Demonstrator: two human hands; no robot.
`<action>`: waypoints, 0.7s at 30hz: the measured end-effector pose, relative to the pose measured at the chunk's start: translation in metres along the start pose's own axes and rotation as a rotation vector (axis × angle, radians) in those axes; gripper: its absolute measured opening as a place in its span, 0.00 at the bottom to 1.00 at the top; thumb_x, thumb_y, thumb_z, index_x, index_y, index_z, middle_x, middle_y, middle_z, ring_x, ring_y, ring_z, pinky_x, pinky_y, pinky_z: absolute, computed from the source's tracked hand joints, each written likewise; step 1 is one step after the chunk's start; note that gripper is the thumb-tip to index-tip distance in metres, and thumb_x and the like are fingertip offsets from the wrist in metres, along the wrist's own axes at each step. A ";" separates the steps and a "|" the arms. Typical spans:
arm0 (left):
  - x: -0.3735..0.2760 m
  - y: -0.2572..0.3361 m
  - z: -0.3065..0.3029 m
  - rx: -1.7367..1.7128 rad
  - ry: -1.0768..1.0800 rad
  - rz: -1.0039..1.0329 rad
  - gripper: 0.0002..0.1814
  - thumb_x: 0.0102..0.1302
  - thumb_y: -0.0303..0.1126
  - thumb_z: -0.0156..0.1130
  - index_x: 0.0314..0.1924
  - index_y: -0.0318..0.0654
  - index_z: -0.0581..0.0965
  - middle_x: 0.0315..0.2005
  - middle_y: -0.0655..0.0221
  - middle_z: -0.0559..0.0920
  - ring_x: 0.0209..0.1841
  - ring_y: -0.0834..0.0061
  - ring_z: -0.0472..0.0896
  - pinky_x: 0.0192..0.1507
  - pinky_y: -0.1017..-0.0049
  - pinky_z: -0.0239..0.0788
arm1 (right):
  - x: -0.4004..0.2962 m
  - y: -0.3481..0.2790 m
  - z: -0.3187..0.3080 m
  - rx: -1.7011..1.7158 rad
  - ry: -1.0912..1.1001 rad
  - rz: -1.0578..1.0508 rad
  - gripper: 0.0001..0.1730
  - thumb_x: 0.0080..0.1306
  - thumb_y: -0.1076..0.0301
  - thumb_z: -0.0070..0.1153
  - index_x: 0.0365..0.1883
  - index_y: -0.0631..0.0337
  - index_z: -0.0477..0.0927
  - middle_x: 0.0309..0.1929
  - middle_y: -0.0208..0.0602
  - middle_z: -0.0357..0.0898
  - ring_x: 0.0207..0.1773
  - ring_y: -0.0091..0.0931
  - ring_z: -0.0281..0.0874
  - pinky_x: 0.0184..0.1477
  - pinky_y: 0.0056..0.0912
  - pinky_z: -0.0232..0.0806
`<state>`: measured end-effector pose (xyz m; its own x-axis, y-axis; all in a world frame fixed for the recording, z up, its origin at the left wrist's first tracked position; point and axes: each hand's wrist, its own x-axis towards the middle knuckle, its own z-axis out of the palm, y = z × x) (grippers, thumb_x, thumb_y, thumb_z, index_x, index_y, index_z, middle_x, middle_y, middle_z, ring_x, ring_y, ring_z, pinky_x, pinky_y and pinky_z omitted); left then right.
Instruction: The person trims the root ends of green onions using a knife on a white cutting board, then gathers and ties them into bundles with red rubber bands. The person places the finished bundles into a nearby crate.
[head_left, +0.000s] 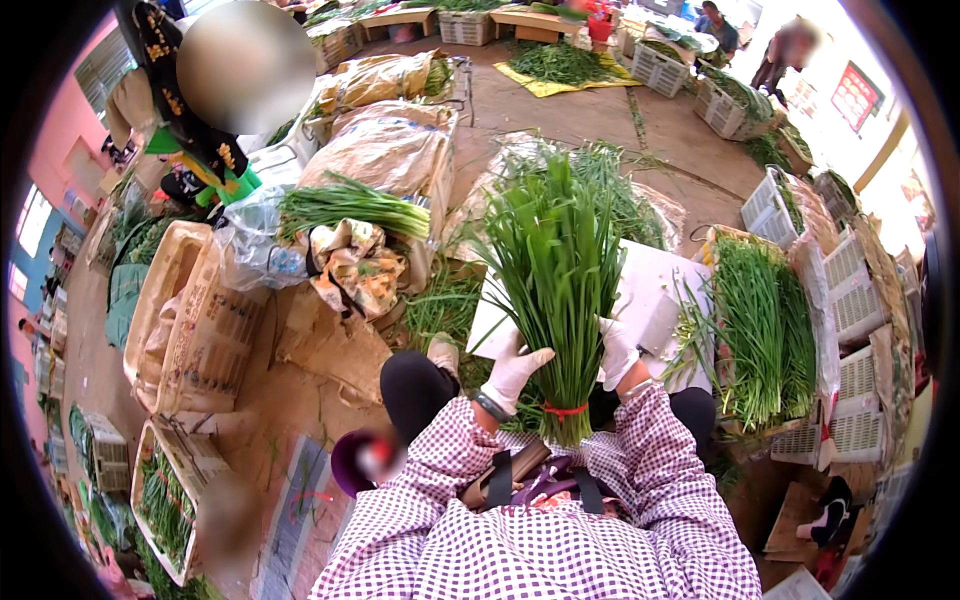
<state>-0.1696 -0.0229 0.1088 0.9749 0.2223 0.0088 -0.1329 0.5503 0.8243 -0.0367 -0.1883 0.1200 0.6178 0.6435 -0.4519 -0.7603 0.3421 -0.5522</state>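
A tall bundle of long green leaves, likely garlic chives (553, 255), stands upright before my chest, stem ends down. A red tie (566, 410) rings it low on the stems. My left hand (517, 373), in a white glove, grips the bundle's left side with the thumb across the front. On the opposite side my right hand (618, 349), also gloved, holds it; the leaves hide some of its fingers. Behind the bundle lies a white board (679, 274), bearing a flat pale rectangular piece (660, 324) that may be a blade, and loose trimmings (691, 330).
A crate of loose chives (765, 330) stands close on my right. To the left are a bunch of greens (352, 208), a crumpled patterned cloth (360, 270) and an upended plastic crate (199, 322). More leaves (600, 180) lie beyond the board. Other people are nearby.
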 end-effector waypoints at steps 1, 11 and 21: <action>0.000 0.002 -0.001 0.056 -0.018 0.039 0.44 0.55 0.30 0.74 0.69 0.32 0.61 0.64 0.62 0.69 0.64 0.69 0.69 0.65 0.70 0.61 | -0.001 -0.004 -0.003 0.073 -0.004 0.062 0.16 0.65 0.70 0.58 0.50 0.65 0.78 0.42 0.40 0.84 0.37 0.31 0.84 0.38 0.35 0.79; 0.019 0.013 0.004 -0.139 -0.229 -0.536 0.30 0.60 0.37 0.70 0.60 0.34 0.73 0.52 0.64 0.81 0.52 0.69 0.79 0.58 0.69 0.70 | -0.003 -0.001 0.004 0.051 -0.206 -0.417 0.14 0.66 0.67 0.58 0.46 0.65 0.79 0.39 0.36 0.84 0.37 0.27 0.84 0.38 0.30 0.78; 0.061 0.116 0.051 0.202 -0.120 -0.303 0.20 0.63 0.32 0.63 0.53 0.30 0.76 0.42 0.63 0.84 0.39 0.71 0.84 0.46 0.72 0.77 | -0.030 0.005 0.057 0.401 -0.212 -0.512 0.13 0.68 0.66 0.57 0.49 0.61 0.79 0.44 0.33 0.83 0.45 0.28 0.81 0.48 0.34 0.75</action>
<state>-0.1162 0.0135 0.2337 0.9801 -0.0289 -0.1963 0.1911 0.4043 0.8944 -0.0707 -0.1673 0.1706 0.8977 0.4394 -0.0335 -0.4239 0.8400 -0.3386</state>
